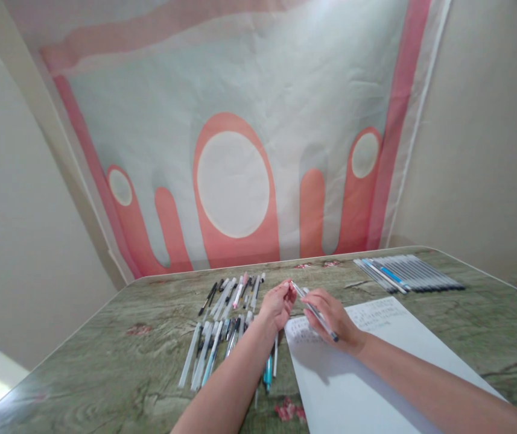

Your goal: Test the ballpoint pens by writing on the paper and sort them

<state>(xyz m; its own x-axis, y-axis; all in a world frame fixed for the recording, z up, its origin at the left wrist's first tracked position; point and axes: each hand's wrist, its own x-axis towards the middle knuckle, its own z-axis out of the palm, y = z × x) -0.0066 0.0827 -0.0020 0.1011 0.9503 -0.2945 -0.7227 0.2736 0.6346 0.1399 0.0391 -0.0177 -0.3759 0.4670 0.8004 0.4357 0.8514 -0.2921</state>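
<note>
A slim clear pen [319, 317] with a dark end rests in my right hand [337, 318], whose fingers are closed around its barrel. It slants up and left, and its upper end reaches the fingertips of my left hand [279, 304]. Those left fingers are pinched together; whatever small part they hold is too small to make out. Under both hands lies a white sheet of paper [353, 374], with rows of handwriting near its top edge. Left of my left forearm are loose pens [208, 352] in a cluster, some partly hidden by the arm.
Another group of mixed pens [231, 295] lies behind that cluster. At the back right, several clear pens [414, 272] lie side by side in a row, a blue one among them. The wood-patterned table [104, 361] meets a wall hanging [235, 78] at its far edge.
</note>
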